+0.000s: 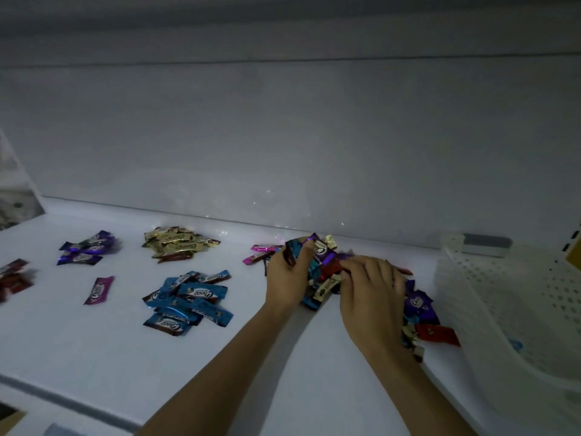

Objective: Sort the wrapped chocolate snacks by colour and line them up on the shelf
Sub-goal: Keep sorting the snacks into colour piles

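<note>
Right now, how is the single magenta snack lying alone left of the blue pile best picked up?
Pinch the magenta snack across its narrow middle, fingers on its two long edges, coming straight down. It lies flat on the shelf, apart from other wrappers, so both long edges are clear. The left hand, nearer, grips snacks in the mixed pile.

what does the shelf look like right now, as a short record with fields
shelf: white, bears all snacks
sorted piles: purple pile, gold pile, blue pile, red pile at left edge
loose: magenta snack, pink snacks
mixed pile: unsorted, right of centre
left hand: grips its left side
right hand: lies on top, grip unclear
basket: white, perforated, far right
</note>
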{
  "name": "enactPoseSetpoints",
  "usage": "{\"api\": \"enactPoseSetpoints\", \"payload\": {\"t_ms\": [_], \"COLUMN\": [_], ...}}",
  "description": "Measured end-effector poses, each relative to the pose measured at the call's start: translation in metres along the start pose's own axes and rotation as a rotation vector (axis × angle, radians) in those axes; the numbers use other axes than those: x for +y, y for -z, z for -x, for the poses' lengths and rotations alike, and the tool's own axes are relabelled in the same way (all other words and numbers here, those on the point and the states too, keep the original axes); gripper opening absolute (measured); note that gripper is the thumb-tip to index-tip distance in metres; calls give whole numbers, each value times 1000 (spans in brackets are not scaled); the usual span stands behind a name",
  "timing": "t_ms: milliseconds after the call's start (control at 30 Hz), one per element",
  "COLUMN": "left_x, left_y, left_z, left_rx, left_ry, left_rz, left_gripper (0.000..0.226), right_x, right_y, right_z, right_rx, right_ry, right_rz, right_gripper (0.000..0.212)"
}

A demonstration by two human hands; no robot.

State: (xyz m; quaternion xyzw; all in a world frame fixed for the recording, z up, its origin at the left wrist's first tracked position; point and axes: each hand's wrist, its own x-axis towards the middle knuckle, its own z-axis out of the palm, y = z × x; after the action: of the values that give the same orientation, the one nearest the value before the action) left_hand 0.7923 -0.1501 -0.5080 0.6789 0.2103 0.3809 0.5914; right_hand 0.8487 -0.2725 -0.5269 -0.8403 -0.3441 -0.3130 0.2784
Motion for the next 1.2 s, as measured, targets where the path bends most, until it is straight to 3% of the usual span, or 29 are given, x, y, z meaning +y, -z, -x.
{"api": "enactPoseSetpoints", "payload": {"t_ms": [67,200,333,433,633,800,1000,1100,1200], "left_x": [4,11,17,20,30,39,27,20,13], "left_y": [10,32,46,73,155,243,342,373,402], "left_z": [4,12,22,25,31,47,56,54,55], "left_rx": [-27,-52,-71,-23,218,346,651,722,804], "left_ry": [80,213,217,253,219,129,219,262,278], "left_rz": [110,289,333,333,242,289,324,395,477], "left_gripper": [28,25,19,21,32,16,20,26,27], "right_x": [-3,-28,-64,-89,-169,-253,-328,-352,-383], "right_y": [3,12,17,17,0,-19,-53,-82,-114], "right_z": [-2,-12,-26,-32,-34,-26,-22,-19,-18], "right_rx": [-55,-315,-492,-483,-478,-557,-643,-708,-723], "right_ry": [-55,-461,-673,-652,-378,-222,-147,-138,-9], "right_rz": [-303,-1033,-1435,-1447,-1306,-1318,-1366,-1216,-983], "right_gripper": [19,36,28,20,17,15,30,19,15]}}
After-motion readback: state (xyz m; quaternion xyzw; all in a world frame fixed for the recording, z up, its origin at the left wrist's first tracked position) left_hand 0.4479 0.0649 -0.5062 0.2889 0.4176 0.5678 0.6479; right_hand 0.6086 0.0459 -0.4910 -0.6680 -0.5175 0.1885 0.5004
